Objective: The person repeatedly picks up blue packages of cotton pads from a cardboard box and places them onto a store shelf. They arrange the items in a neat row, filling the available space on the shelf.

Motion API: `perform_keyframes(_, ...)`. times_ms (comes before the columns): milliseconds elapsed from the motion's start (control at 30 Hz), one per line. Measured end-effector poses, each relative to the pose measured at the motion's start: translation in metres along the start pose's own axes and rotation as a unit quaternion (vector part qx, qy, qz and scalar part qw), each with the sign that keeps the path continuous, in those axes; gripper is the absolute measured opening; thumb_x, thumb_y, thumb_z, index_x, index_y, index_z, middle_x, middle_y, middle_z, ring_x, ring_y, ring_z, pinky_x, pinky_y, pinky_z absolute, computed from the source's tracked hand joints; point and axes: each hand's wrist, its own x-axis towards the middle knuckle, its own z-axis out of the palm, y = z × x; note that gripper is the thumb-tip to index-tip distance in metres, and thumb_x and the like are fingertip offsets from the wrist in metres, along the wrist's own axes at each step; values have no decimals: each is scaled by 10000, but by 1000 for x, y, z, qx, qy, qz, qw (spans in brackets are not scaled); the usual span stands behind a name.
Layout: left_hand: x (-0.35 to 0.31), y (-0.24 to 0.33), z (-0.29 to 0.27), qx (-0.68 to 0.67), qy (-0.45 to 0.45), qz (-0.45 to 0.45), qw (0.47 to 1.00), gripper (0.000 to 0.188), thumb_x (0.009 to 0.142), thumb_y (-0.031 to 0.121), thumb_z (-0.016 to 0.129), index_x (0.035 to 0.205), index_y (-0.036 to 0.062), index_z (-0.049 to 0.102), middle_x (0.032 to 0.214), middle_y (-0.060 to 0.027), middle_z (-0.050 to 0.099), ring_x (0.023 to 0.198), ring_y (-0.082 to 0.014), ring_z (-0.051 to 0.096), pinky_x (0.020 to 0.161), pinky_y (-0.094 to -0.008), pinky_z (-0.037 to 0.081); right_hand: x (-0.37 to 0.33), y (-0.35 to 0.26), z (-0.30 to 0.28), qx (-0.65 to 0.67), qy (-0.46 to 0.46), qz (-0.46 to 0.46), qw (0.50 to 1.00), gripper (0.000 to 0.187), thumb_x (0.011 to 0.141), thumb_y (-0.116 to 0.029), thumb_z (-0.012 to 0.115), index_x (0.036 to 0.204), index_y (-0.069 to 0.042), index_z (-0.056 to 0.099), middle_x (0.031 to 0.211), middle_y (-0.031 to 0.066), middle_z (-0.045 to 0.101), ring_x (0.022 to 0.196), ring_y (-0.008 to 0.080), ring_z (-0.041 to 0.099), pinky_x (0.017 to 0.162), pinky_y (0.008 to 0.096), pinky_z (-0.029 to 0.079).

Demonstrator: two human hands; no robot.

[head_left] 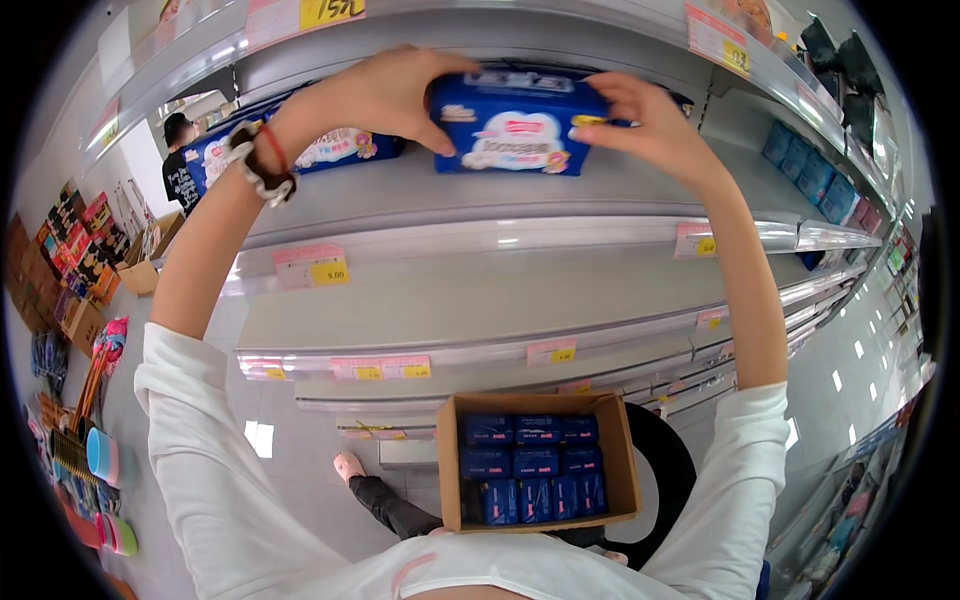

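Both hands grasp one blue pack (512,128) at shelf (480,190) height: the left hand (375,95) has its fingers (440,62) wrapped over the top left end, the right hand (650,120) pinches the right end. Behind the left fingers lies another blue pack (330,150). The soft pack could sag or slip from that end-only pinch, dropping toward the open box (625,470) of packs below.

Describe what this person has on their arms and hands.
Both arms wear white long sleeves pushed up toward the elbows, leaving the forearms bare. The left hand has a thin red band and a dark, chunky bracelet or scrunchie at the wrist. The right hand is bare, with light polish on the nails; no gloves.
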Motion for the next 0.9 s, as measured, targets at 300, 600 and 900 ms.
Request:
perform_keyframes(300,22,-62,30,140,133,160,968,763,671,353,793,1298,15,519,1331,-177,502,1227,-327,463,1041,-416,360,100,-12,-16,-159,-275,145,937,641,585,-266,874,1004,40,498,824,186,666,636,176,675,489,246,465)
perform_keyframes(600,20,-77,21,80,89,98,988,509,862,283,667,1246,-30,548,1216,-191,592,1113,-299,568,975,-348,423,103,25,11,-129,-234,78,960,617,722,-443,767,982,78,564,729,149,683,460,136,616,392,218,411)
perform_keyframes(900,17,-80,19,40,64,13,997,552,881,337,637,1291,-14,524,1241,-176,593,1132,-258,569,992,-330,418,101,37,24,-144,-166,20,975,613,790,-600,650,838,9,599,668,140,664,472,145,629,438,246,474)
